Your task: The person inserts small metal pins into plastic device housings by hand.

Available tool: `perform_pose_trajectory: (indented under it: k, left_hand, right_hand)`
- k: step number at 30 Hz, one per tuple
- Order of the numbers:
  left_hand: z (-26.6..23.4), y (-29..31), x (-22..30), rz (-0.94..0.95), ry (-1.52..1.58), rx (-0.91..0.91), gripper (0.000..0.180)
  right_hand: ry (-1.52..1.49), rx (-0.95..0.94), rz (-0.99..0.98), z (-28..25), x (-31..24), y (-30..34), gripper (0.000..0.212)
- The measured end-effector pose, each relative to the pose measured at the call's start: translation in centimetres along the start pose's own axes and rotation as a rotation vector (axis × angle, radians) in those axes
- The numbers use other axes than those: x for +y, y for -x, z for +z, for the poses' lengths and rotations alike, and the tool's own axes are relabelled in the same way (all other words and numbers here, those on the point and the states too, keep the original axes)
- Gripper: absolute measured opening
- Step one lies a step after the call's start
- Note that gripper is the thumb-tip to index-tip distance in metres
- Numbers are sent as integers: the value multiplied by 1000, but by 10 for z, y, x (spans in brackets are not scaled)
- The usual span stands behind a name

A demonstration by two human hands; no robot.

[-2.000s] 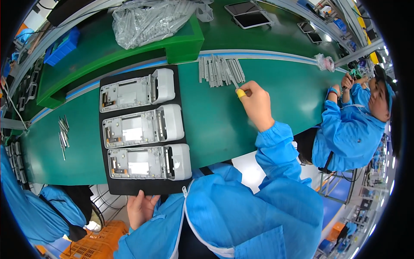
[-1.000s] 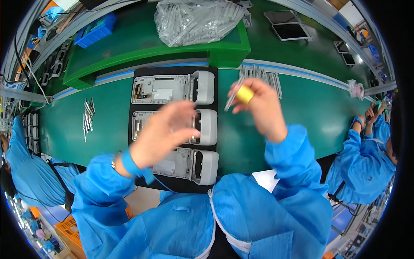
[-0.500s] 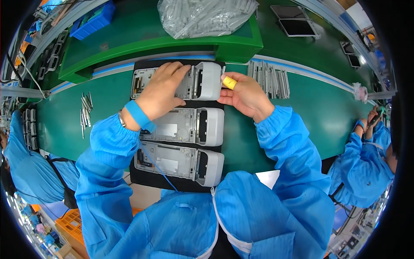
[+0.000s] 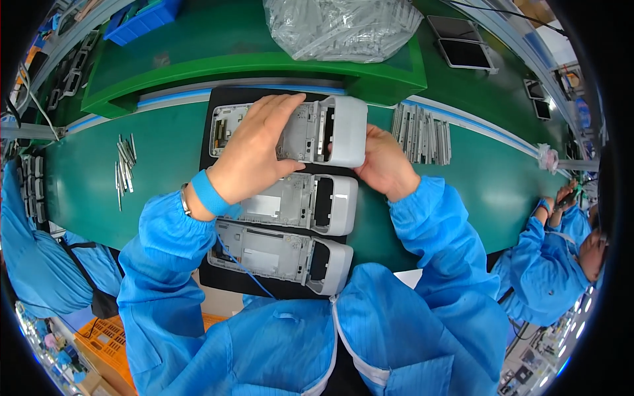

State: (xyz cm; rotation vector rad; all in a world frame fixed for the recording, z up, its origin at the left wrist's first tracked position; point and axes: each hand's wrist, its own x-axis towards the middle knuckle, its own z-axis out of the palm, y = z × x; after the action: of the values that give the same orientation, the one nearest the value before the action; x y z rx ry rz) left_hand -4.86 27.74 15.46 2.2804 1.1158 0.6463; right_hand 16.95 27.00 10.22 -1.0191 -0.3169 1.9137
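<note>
One bag [image 4: 343, 30] of pale parts [image 4: 330, 45], left grip [image 4: 249, 153] wide around grey housing [image 4: 349, 135], right grip [image 4: 388, 165] half-hidden, hold unclear.

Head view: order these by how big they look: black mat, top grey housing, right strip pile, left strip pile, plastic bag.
1. Black mat
2. Top grey housing and plastic bag: too alike to rank; bag cropped at the top
3. Right strip pile
4. Left strip pile

Housings [image 4: 349, 131] smooth, matt plastic; bag [image 4: 343, 30] glossy, wrinkled plastic film; strips [image 4: 422, 135] apparently dull metal.
</note>
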Motion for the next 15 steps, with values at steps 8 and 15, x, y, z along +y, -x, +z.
perform_pose_trajectory:
  k: [8,15]
  left_hand:
    - [4,2,4,55,8,21,89]
    - [5,3,6,54,4,-1,86]
  right_hand:
    - [287,27,-206,18,6,11,18]
    - [380,20,-202,25,3,18,32]
